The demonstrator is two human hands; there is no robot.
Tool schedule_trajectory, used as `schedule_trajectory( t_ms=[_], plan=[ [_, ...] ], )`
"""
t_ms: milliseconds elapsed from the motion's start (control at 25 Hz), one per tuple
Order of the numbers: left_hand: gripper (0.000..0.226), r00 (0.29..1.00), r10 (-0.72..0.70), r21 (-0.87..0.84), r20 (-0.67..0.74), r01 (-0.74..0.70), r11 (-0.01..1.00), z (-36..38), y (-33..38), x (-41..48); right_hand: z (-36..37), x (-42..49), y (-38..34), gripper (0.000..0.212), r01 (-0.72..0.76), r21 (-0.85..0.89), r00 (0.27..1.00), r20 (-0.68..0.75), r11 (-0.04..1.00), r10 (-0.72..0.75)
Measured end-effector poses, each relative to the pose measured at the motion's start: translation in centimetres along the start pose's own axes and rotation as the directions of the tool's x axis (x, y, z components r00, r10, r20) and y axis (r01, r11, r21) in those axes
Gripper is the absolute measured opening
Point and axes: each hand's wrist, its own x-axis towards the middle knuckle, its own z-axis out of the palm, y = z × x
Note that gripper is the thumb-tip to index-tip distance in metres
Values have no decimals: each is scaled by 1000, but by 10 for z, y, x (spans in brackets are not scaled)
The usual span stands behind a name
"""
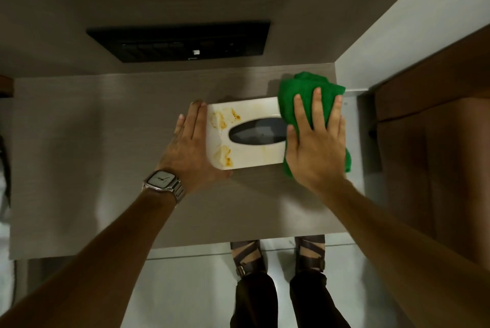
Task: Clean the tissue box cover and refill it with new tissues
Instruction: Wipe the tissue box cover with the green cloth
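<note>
Head: right hand (316, 139) flat on cloth (299, 94)

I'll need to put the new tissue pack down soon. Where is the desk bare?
Bare desk runs wide from the left hand to the left edge, and along the near edge below both forearms. A narrower strip lies between the tissue box cover and the back wall. The right end is crowded: the right hand presses the green cloth.

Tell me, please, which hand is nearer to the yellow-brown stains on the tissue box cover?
Left. The left hand lies flat against the end of the tissue box cover right beside the stains. The right hand presses the green cloth on the opposite end, past the oval opening.
</note>
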Motion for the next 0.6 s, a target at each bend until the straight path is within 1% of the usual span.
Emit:
schedule_trajectory(
  t_ms=[40, 80, 120, 200, 240, 280, 320, 360, 440, 520, 560, 600],
  plan=[
    [141, 1000, 3, -4, -2, -3, 1000, 1, 1, 0, 2, 6, -17, 61, -16, 8, 1000, -11, 1000, 16],
    [140, 1000, 5, -5, -7, -5, 1000, 1, 1, 0, 4, 7, -36, 62, 4, 15, 1000, -16, 1000, -4],
    [140, 1000, 5, -5, -15, -5, 1000, 1, 2, -1, 7, 3, -53, 62, 56, 19, 998, -14, 998, -56],
    [142, 1000, -4, -9, -31, 3, 1000, 0, 3, -2, 15, -17, -68, 61, 212, 10, 977, 24, 977, -212],
    [143, 999, -10, -14, -38, 9, 1000, -2, 4, -3, 17, -26, -63, 60, 270, 0, 962, 48, 963, -270],
    [142, 999, -13, -21, -41, 13, 1000, -3, 4, -4, 16, -32, -51, 60, 292, -14, 955, 65, 956, -291],
    [140, 999, -13, -31, -40, 11, 999, -5, 5, -4, 14, -32, -34, 60, 277, -34, 959, 69, 960, -274],
    [138, 999, -8, -35, -34, 7, 999, -6, 5, -4, 10, -28, -17, 60, 225, -50, 973, 59, 973, -222],
    [137, 1000, -3, -28, -24, 3, 1000, -8, 6, -4, 2, -12, 4, 60, 79, -4, 996, 30, 997, -78],
    [138, 1000, 4, -18, -17, -4, 1000, -5, 6, -3, 0, 6, -2, 62, -35, 49, 999, -5, 998, 36],
    [138, 1000, 5, -16, -19, -5, 1000, -3, 6, -2, 2, 9, -18, 62, -49, 50, 998, -22, 998, 50],
    [139, 1000, 4, -16, -23, -4, 1000, -2, 6, -3, 5, 9, -37, 63, -23, 45, 999, -23, 999, 25]
  ],
)
